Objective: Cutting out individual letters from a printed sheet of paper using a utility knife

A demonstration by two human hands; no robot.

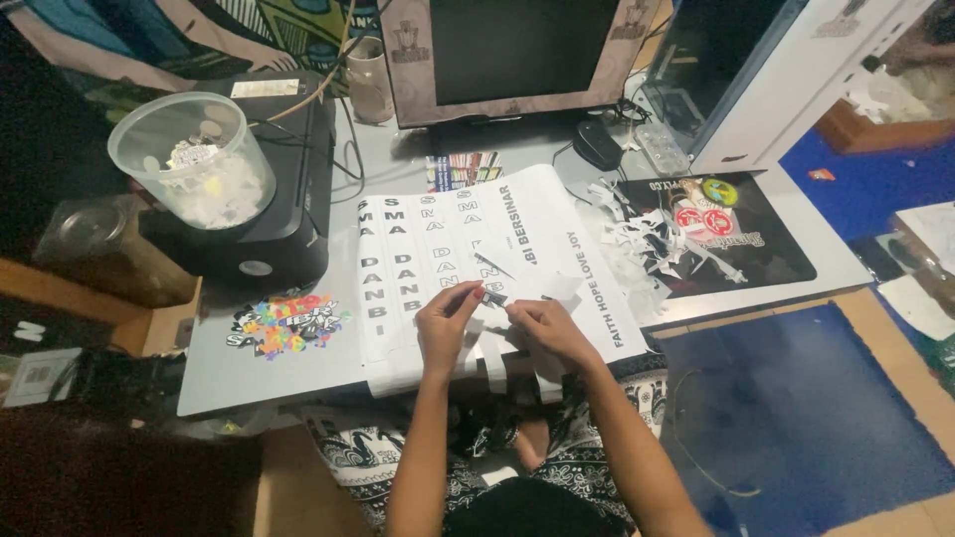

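Sticker sheet [438, 249], white with rows of black block letters, lies flat on the grey table [249, 383] in front of you, right of a clear plastic tub [194, 159]. Your left hand [445, 323] and right hand [547, 328] meet over its near edge, fingertips pinched together on a small dark cutout [494, 297] (too small to read). Paper scraps [637, 234] lie further right.
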